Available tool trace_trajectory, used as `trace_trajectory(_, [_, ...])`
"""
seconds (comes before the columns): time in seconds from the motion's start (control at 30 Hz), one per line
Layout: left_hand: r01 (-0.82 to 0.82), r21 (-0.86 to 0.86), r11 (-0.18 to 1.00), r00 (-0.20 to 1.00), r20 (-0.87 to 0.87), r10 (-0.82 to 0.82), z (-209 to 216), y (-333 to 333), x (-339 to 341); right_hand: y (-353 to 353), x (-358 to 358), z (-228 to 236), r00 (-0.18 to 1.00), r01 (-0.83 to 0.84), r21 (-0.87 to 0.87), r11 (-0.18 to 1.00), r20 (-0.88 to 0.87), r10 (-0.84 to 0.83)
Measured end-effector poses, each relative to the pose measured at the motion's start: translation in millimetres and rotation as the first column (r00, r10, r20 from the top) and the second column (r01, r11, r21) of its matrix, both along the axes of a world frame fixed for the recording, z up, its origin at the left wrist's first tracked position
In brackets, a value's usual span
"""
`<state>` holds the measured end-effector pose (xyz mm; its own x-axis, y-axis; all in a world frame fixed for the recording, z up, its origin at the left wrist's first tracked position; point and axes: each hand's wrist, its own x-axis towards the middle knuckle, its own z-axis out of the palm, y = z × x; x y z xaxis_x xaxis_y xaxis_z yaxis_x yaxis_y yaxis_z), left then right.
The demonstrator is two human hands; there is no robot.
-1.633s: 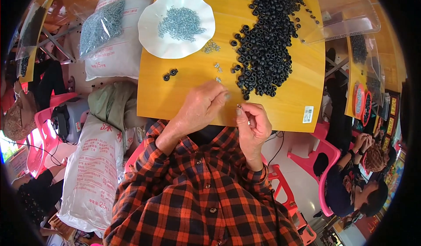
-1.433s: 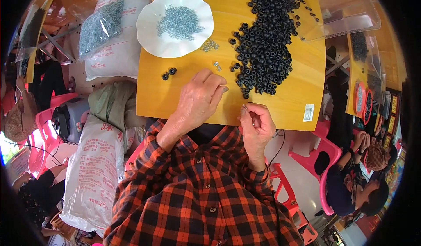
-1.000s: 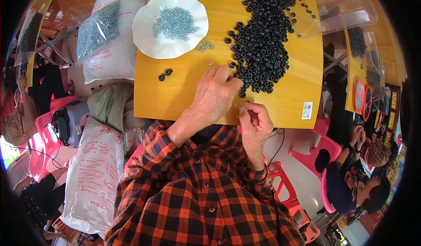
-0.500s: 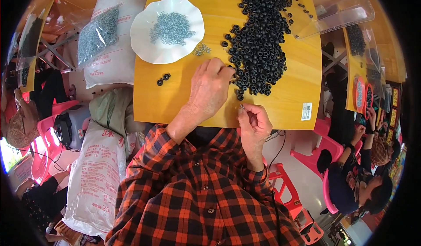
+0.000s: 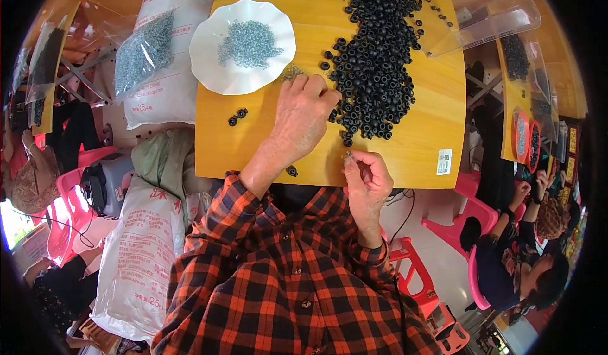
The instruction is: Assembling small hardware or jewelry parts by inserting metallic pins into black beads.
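My left hand (image 5: 299,113) is over the table with its fingers curled, between a small heap of tiny clear pieces (image 5: 292,71) and a large pile of round black ring-like parts (image 5: 373,70). Its fingertips are hidden, so what they hold cannot be made out. At the table's near edge, my right hand (image 5: 367,176) pinches a small clear piece (image 5: 349,155) between thumb and forefinger. One loose black part (image 5: 292,171) lies beside my left wrist, and a few more black parts (image 5: 237,117) sit farther left. Up left stands a white scalloped dish (image 5: 202,60) holding many tiny bluish clear pieces (image 5: 248,43).
The yellow table (image 5: 405,165) carries a white label (image 5: 444,162) at its right corner. A clear plastic tray (image 5: 491,32) juts over the far right. On the left, a bag of bluish pieces (image 5: 145,54) rests on a white sack (image 5: 152,105). Other people sit at both sides.
My left hand has shifted slightly away from me, toward the small clear heap, and covers part of it. A black part now shows beside my left wrist. My right hand stays in place.
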<state>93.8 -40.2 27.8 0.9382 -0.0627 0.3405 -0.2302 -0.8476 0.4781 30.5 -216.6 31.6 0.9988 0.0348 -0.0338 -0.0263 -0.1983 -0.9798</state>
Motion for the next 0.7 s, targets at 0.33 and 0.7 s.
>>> trace_trajectory(0.33, [0.026,0.11,0.994,0.999,-0.029,-0.023,6.8,1.1,0.8,-0.6,-0.6,-5.8,1.0,-0.002,-0.03,1.0,0.016,0.003])
trace_trajectory(0.7, [0.038,-0.718,0.695,0.986,-0.086,-0.143,7.2,2.2,-8.2,2.9,-1.2,-2.0,1.0,-0.01,0.013,1.0,0.012,0.01])
